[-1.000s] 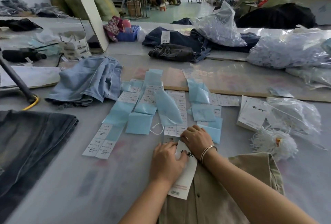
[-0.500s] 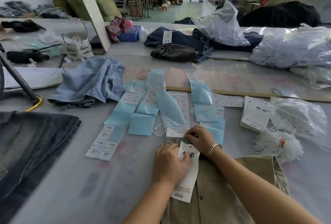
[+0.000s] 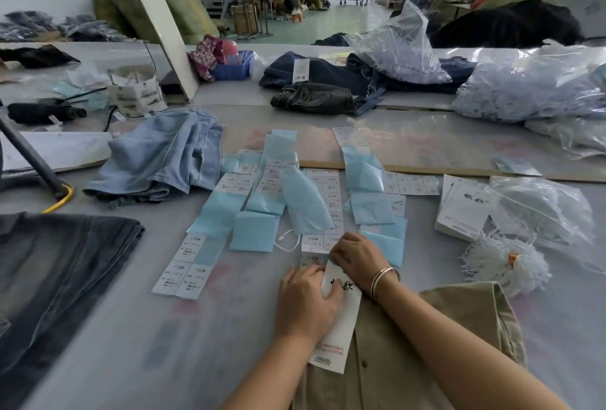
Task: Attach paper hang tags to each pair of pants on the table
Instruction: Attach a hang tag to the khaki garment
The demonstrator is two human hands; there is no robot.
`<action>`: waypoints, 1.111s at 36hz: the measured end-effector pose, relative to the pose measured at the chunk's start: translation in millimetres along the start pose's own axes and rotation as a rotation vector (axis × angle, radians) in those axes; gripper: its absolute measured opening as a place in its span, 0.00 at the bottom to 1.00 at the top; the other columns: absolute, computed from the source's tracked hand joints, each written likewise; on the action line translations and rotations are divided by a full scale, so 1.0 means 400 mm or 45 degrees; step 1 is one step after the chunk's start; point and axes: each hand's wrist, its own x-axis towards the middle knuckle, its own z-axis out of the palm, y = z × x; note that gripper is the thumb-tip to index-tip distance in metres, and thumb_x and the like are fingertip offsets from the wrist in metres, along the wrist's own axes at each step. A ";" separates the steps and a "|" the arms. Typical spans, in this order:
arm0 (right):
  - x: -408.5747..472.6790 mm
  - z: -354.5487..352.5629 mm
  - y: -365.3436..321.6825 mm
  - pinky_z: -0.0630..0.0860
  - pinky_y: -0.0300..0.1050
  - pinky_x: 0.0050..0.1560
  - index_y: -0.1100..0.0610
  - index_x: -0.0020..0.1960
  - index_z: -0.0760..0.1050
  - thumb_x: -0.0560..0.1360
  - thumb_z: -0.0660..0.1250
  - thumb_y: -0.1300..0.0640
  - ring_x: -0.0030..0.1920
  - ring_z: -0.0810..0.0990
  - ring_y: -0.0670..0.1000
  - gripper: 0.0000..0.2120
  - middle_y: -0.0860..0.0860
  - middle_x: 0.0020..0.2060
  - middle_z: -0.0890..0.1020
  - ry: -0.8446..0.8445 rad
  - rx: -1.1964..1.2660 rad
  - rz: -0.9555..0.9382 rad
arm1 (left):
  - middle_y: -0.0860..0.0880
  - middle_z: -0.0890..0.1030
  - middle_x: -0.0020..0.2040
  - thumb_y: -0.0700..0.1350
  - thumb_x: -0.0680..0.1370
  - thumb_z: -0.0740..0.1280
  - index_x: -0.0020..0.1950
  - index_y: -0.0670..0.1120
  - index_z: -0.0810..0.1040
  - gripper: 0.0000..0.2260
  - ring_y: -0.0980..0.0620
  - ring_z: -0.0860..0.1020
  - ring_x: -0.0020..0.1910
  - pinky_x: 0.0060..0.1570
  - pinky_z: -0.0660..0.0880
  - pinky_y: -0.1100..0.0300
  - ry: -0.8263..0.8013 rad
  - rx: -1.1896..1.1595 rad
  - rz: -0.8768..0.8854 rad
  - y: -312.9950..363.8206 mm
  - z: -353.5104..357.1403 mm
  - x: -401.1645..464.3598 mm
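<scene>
At near centre, a white hang tag (image 3: pixel 341 314) is pressed onto khaki pants (image 3: pixel 459 327) by the left hand (image 3: pixel 306 303), fingers flat; its top is pinched by the right hand (image 3: pixel 359 260).

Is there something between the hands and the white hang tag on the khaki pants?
Nothing visible. The left hand and right hand already touch the hang tag, which lies directly on the khaki pants.
</scene>
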 end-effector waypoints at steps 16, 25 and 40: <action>0.014 -0.009 0.011 0.72 0.38 0.45 0.58 0.42 0.81 0.72 0.72 0.56 0.41 0.74 0.45 0.05 0.46 0.40 0.77 0.003 0.421 0.331 | 0.52 0.82 0.47 0.51 0.75 0.66 0.48 0.48 0.83 0.09 0.49 0.77 0.49 0.61 0.68 0.55 0.035 -0.031 0.022 0.006 -0.009 -0.002; 0.008 -0.035 0.039 0.72 0.28 0.35 0.56 0.38 0.78 0.74 0.68 0.64 0.35 0.75 0.46 0.07 0.48 0.33 0.79 0.620 1.348 0.729 | 0.54 0.83 0.50 0.54 0.74 0.63 0.49 0.48 0.83 0.14 0.51 0.76 0.50 0.60 0.66 0.58 0.024 -0.046 0.015 -0.001 -0.004 0.002; -0.322 -0.209 0.013 0.81 0.41 0.35 0.58 0.43 0.80 0.74 0.66 0.63 0.35 0.84 0.52 0.05 0.55 0.33 0.84 0.958 2.071 0.781 | 0.43 0.84 0.43 0.50 0.81 0.62 0.50 0.47 0.80 0.10 0.42 0.82 0.43 0.45 0.79 0.47 0.001 -1.300 -0.669 0.091 -0.137 -0.014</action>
